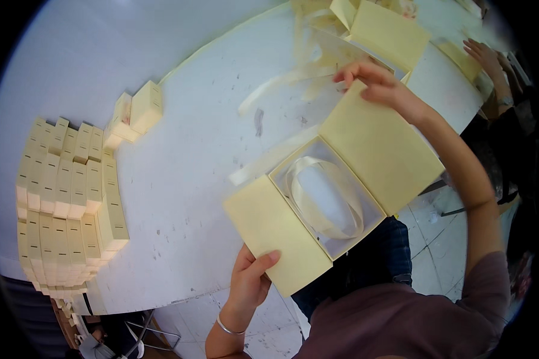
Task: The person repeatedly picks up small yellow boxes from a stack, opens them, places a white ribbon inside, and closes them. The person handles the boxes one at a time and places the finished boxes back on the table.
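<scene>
White and scuffed, the round table (179, 179) fills most of the view, and everything else sits around the open gift box (326, 194) at its near edge. That pale yellow box lies with two flaps spread wide, one toward the person and one away, and a white tray in the middle holds a loop of cream ribbon (323, 197). The left hand (251, 278) is just below the box, thumb pressed on top of the near flap and fingers curled under its edge, wrist bent up, with a thin bracelet on it. The right hand (371, 81) is at the far corner of the other flap, fingers closed on that corner, the forearm stretched out along the box's right side. The two hands are well apart, one at each end of the box. To the left of the box, well away, stacks of small folded cartons (69, 197) stand in rows. Beyond the box lie another open box (386, 33) and loose ribbons (281, 78). Another person's hand (488, 60) rests past that.
</scene>
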`<state>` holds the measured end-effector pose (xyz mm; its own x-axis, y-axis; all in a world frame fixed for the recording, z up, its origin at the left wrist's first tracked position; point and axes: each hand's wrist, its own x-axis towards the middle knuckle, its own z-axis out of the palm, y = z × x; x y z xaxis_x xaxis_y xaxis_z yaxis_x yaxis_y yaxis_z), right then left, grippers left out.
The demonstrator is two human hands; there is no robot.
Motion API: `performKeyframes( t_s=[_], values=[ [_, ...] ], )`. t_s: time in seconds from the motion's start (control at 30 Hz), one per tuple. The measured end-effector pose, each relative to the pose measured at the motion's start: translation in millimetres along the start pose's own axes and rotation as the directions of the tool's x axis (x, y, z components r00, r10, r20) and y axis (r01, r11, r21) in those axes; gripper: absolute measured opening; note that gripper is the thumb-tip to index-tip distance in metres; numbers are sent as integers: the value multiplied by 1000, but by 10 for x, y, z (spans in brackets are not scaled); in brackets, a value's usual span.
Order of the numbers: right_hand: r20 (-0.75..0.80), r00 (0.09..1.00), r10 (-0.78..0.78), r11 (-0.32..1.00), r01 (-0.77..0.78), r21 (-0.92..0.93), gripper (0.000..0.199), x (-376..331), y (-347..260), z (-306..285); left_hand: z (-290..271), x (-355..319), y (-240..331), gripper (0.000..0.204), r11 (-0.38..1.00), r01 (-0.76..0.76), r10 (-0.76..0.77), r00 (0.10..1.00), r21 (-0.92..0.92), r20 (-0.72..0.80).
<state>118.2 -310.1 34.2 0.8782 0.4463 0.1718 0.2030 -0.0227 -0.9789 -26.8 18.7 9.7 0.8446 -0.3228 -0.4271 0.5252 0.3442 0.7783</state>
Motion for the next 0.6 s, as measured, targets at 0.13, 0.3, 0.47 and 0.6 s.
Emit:
performKeyframes(
  t_s=[0.13, 0.3, 0.47, 0.6],
  values=[
    [166, 965, -204, 312, 225, -923, 27, -344, 189, -13, -1, 26, -53, 39, 998, -53, 53, 999, -22, 12],
    [710, 687, -152, -182, 687, -704, 15, 26, -289, 475, 123, 8, 110, 44, 992, -17, 24, 998, 121, -55],
    [730, 679, 82, 262, 692, -673, 9, 187, -91, 895, 382, -20, 227, 53, 978, 158, -152, 987, 140, -52],
    [697, 676, 238, 313, 626, -714, 9, 274, 81, 1034, 304, 13, 186, 60, 966, -195, 203, 979, 168, -29]
  ],
)
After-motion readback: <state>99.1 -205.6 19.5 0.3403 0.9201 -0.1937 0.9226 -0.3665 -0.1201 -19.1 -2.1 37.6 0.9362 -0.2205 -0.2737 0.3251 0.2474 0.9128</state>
